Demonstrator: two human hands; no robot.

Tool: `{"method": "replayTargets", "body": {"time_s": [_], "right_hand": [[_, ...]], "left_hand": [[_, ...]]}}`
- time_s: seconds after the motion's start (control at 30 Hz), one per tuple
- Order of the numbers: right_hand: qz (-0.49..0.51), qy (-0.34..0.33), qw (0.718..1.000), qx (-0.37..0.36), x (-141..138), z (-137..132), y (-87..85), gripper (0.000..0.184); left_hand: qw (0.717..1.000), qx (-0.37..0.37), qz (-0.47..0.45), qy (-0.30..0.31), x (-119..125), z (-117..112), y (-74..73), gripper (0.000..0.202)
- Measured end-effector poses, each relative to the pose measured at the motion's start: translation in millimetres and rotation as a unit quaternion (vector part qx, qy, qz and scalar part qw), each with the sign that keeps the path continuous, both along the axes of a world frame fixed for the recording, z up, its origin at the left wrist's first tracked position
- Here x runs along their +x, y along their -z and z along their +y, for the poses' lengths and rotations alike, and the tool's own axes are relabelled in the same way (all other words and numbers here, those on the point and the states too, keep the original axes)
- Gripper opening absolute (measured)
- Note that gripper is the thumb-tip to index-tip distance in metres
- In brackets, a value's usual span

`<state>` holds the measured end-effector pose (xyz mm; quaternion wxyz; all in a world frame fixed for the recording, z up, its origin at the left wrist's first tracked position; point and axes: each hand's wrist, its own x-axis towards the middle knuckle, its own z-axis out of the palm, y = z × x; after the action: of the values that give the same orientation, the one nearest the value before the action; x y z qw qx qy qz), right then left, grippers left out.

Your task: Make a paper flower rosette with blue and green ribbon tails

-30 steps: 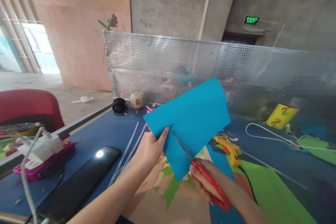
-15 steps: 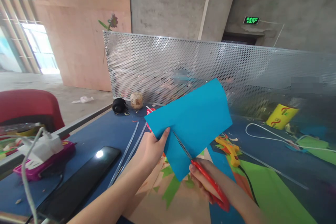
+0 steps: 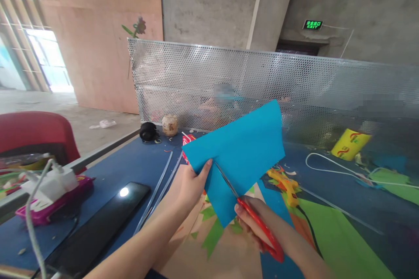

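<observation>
My left hand [image 3: 187,185] pinches the near left edge of a bright blue paper sheet [image 3: 244,148] and holds it up above the table. My right hand [image 3: 253,224] grips red-handled scissors [image 3: 258,224]. Their blades [image 3: 225,177] lie against the blue sheet, pointing up toward my left thumb. Under both hands lies tan paper [image 3: 209,253] with green offcuts [image 3: 212,233] on it.
A blue table [image 3: 131,165] carries a black phone [image 3: 98,222], a yellow glue gun [image 3: 286,185], green sheets [image 3: 337,244], a white cable [image 3: 330,170] and a yellow packet [image 3: 350,144]. A perforated metal screen [image 3: 294,83] stands behind. At left are a red chair [image 3: 36,133] and white charger [image 3: 52,181].
The blue sheet has tilted slightly, its far corner dropping a little. The scissors have edged further up into the sheet toward my left thumb. Both hands stay in nearly the same place.
</observation>
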<state>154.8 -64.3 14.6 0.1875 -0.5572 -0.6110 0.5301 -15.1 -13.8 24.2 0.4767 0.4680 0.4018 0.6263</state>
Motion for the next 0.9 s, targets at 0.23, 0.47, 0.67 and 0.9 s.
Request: {"method": "replayTargets", "body": {"time_s": [0.23, 0.47, 0.67, 0.9], "right_hand": [[0.004, 0.016, 1.0, -0.008, -4, -3, -6.8, 0.034], [0.023, 0.013, 1.0, 0.005, -6, -1, -6.3, 0.032], [-0.008, 0.041, 0.999, 0.006, -14, -2, -9.5, 0.031], [-0.008, 0.032, 0.999, 0.033, -15, 3, 5.3, 0.037]], "left_hand": [[1.0, 0.006, -0.006, 0.001, 1, -1, 0.5, 0.032], [1.0, -0.008, -0.013, 0.0, 1, -1, -0.6, 0.032], [0.999, -0.005, 0.002, -0.042, -2, 0, 1.1, 0.041], [0.992, 0.071, 0.051, -0.094, -5, 4, 4.4, 0.033]]}}
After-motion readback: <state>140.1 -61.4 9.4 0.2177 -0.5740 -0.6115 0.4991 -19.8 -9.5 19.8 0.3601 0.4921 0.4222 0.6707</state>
